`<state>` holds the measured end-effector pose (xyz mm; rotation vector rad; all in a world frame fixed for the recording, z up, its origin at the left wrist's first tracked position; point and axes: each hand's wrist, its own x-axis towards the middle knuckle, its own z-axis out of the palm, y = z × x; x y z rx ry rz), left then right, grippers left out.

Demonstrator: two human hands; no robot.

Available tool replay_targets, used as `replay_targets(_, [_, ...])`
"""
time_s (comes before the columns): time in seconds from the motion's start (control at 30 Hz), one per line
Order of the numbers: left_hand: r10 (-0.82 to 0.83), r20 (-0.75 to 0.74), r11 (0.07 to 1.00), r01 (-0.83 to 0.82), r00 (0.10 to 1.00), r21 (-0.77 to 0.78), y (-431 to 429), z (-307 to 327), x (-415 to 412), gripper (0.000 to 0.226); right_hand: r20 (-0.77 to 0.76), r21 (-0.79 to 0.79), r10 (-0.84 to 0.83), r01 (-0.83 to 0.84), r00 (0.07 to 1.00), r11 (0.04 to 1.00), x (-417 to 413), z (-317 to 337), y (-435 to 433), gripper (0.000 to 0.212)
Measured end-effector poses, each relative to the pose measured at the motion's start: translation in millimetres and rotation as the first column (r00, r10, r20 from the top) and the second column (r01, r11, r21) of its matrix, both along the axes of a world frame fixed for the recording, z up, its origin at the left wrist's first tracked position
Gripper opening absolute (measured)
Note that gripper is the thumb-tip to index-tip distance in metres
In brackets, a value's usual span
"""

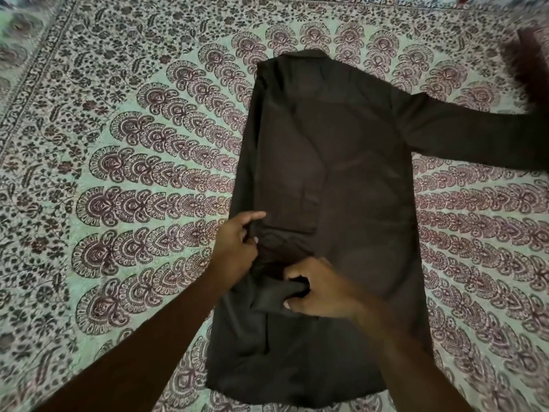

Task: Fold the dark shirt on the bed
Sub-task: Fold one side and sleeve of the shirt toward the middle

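Observation:
The dark shirt (350, 179) lies flat on the bed, collar at the far end and hem near me. Its left side and sleeve are folded in over the body. The other sleeve (463, 129) stretches out to the right. My left hand (234, 245) pinches the fabric at the shirt's left edge, about two thirds of the way down. Just to the right and lower, my right hand (320, 289) is closed on the cuff end of the folded-in sleeve, which bunches between both hands.
A patterned bedsheet (133, 173) in pale green with maroon paisley motifs covers the whole bed. A dark blurred object (531, 58) sits at the far right edge, beside the outstretched sleeve.

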<state>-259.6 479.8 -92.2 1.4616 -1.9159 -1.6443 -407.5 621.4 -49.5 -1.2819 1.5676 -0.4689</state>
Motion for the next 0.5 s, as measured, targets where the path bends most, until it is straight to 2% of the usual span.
replay_targets(0.07, [-0.029,0.065,1.0,0.029,0.997,-0.005,3.4,-9.9,5.1,0.063,-0.038,0.039,0.045,-0.044,0.998,0.998,7.7,-11.3,3.4,0.006])
replay_targets(0.2, [-0.047,0.129,0.999,0.049,0.991,-0.009,3.7,-29.9,13.6,0.07,-0.057,0.05,0.13,-0.127,0.99,0.991,25.5,-27.7,9.4,0.007])
replay_targets(0.4, [-0.192,0.181,0.975,0.209,0.965,-0.08,9.1,-28.4,19.7,0.082,-0.186,0.08,0.222,-0.211,0.957,0.974,45.3,-43.6,19.3,0.017])
replay_targets(0.5, [-0.257,0.245,0.949,0.292,0.935,-0.117,10.0,-25.0,21.0,0.077,-0.26,0.082,0.288,-0.276,0.922,0.958,55.3,-45.6,27.4,0.036])
